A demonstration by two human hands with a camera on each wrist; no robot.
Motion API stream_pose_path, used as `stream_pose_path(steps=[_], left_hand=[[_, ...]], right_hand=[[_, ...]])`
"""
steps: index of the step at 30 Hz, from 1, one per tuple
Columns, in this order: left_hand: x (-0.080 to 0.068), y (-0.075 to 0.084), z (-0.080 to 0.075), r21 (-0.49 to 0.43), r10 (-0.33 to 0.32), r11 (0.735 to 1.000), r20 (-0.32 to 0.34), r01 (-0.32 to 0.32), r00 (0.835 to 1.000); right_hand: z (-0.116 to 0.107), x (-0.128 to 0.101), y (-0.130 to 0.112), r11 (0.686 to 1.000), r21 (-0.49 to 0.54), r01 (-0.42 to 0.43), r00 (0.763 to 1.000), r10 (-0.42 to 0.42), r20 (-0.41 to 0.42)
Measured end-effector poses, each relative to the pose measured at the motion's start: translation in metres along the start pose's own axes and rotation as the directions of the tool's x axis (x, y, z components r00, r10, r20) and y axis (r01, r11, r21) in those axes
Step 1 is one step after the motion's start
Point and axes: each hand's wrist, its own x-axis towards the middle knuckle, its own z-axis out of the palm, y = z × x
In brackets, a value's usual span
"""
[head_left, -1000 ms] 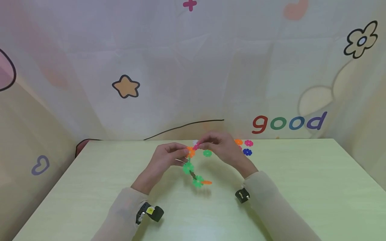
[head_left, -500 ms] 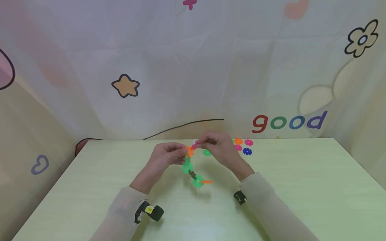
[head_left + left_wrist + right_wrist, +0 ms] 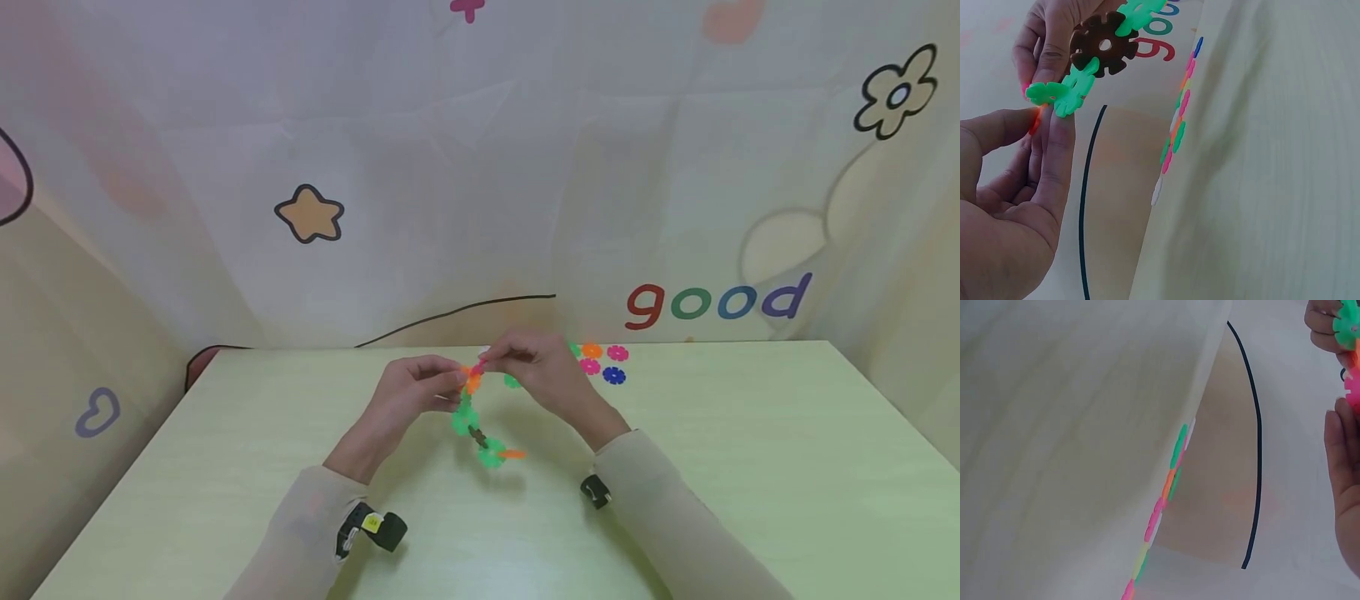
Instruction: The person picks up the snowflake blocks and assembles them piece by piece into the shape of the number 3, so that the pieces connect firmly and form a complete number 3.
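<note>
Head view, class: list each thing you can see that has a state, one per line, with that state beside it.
left hand: raised above the table, pinching the chain's upper end
right hand: raised, pinching a pink disc against that end
chain of snowflake discs: joined, hanging from the hands, lower end near the table
pink disc: held at the chain's top
loose discs: unjoined, lying flat on the table's far edge
table: bearing the loose discs

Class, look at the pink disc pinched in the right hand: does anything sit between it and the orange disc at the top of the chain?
Nothing visible does. The right hand holds the pink disc right against the orange disc, which the left hand steadies.
</note>
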Motion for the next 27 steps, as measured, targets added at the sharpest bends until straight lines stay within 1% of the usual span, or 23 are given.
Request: stream_pose_path(steps=[4,11,16,22,24,27], left_hand=[[0.0,0.0,0.0,-0.019,0.019,1.0,0.024,-0.019,1.0],[-0.001,0.001,0.0,-0.007,0.039,0.999,0.055,-0.038,0.998],[-0.002,0.003,-0.001,-0.011,0.041,0.999,0.073,-0.04,0.997],[-0.001,0.004,-0.005,0.013,0.048,0.999,0.089,-0.049,0.995],[-0.001,0.003,-0.006,0.028,0.046,0.998,0.088,-0.049,0.995],[0.001,0.002,-0.006,0.054,0.04,0.998,0.084,-0.044,0.996]], right_hand=[[-0.002,0.002,-0.002,1.0,0.015,-0.016,1.0,0.015,0.017],[-0.004,0.002,-0.004,0.997,-0.039,-0.059,0.997,0.061,0.051],[-0.004,0.003,-0.007,0.995,-0.062,-0.083,0.993,0.088,0.075],[-0.004,0.007,-0.01,0.997,-0.049,-0.06,0.99,0.066,0.124],[-0.007,0.008,-0.009,0.994,-0.065,-0.082,0.987,0.09,0.131],[-0.014,0.012,-0.003,0.985,-0.084,-0.153,0.981,0.162,0.11]])
